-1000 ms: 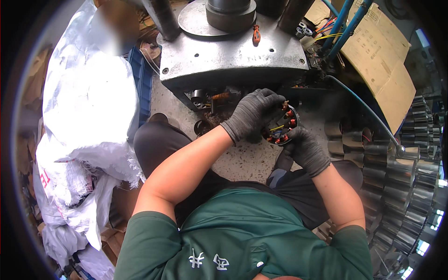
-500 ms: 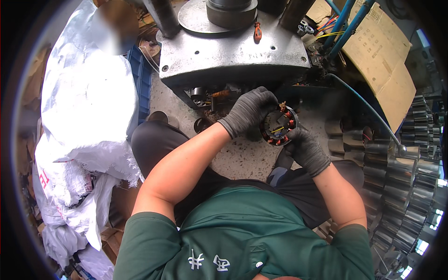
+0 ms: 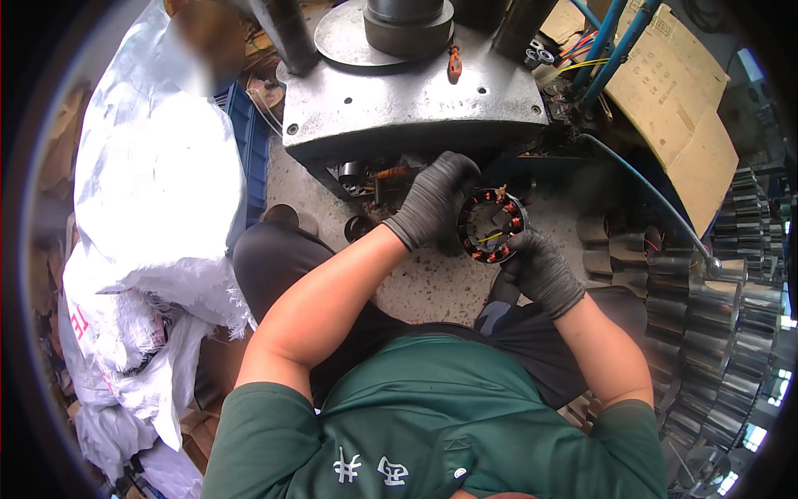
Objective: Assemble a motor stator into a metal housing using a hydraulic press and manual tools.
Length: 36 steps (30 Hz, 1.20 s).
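My green shirt [image 3: 490,391] carries two white characters [image 3: 347,466]. Red lettering [image 3: 80,321] stands on the white sack [image 3: 158,175] at my left, and small print [image 3: 672,76] marks the cardboard [image 3: 701,170] at my right.

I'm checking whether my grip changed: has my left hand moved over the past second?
Yes. Judged against the metal machine bed, the left hand has moved left, uncovering more of the ring-shaped part.

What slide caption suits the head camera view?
Gloved right hand holding a ring-shaped part, gloved left hand beside it, in front of a metal machine bed bearing an orange-handled tool.
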Tool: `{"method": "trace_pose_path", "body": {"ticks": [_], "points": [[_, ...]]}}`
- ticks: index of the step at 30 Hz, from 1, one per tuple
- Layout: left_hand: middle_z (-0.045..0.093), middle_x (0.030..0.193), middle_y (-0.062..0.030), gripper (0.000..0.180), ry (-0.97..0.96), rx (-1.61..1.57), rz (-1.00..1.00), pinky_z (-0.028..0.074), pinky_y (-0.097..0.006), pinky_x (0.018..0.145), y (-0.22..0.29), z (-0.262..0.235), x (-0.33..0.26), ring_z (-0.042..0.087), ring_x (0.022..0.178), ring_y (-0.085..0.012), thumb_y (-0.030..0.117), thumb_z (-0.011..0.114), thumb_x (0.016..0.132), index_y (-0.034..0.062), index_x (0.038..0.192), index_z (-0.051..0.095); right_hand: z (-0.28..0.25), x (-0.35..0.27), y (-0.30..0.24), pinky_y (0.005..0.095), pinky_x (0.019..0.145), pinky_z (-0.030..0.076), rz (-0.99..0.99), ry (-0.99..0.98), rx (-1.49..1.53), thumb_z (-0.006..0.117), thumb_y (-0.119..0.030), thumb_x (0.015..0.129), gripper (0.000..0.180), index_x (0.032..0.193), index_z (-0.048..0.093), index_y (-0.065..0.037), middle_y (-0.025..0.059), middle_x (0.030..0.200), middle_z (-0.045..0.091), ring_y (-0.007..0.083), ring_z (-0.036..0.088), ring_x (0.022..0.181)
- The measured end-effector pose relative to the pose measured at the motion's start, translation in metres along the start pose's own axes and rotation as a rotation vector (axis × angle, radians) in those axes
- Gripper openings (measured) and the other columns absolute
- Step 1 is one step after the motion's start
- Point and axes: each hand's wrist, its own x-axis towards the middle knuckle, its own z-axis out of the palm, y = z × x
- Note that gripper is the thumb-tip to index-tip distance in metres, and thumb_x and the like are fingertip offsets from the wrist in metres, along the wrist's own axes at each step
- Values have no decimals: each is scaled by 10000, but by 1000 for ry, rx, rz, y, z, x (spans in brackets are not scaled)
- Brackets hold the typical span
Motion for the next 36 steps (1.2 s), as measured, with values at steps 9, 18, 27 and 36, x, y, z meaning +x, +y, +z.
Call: {"method": "trace_pose_path", "body": {"ticks": [9,18,27,36], "points": [[652,1022,-158,105,-231,349,-130,538,-473,902,-10,-2,6,656,996,-393,126,735,910,70,994,707,-11,1,3,286,579,510,5,31,0,760,-185,800,525,1302,617,-132,29,1024,674,105,622,741],[659,1112,-125,349,-106,-125,23,574,-447,916,-3,18,7,655,1127,-349,16,739,817,111,1153,719,0,10,14,209,437,323,-25,100,-83,734,-136,782,541,1307,613,-86,18,961,687,34,444,528],[704,1069,-74,281,-318,345,186,590,-416,860,11,3,4,699,997,-314,101,788,764,144,1039,753,6,14,16,217,460,348,-76,59,-188,783,-164,726,609,1305,602,-106,11,946,686,45,450,548],[661,919,-49,231,-176,393,284,580,-405,742,9,5,3,677,868,-291,153,790,743,169,967,735,4,14,16,215,467,373,-64,32,-58,830,-219,728,609,1283,615,-93,-3,912,654,55,469,551]]}}
